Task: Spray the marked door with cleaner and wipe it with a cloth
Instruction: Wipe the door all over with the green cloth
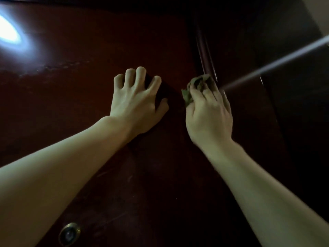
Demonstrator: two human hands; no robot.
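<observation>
A dark reddish-brown door (89, 77) fills most of the head view in dim light, with a bright glare (8, 31) reflected on it at the upper left of the frame. Faint smears and scuffs show on its surface toward the lower centre. A round brass peephole (69, 233) sits near the bottom left. Right of centre a moulded door frame (206, 50) runs up the picture, and a pale narrow streak (276, 63) slants from the upper right edge down toward it; what that streak is cannot be told.

The left hand (135, 104) lies against the door at centre frame, fingers spread and bent, tips pressing the panel, gripping nothing. Just beside it, the right hand (208, 114) is clenched around a bunched greenish cloth (195, 86), which sticks out above the knuckles and presses against the door's edge where it meets the frame. The two hands are near each other but apart.
</observation>
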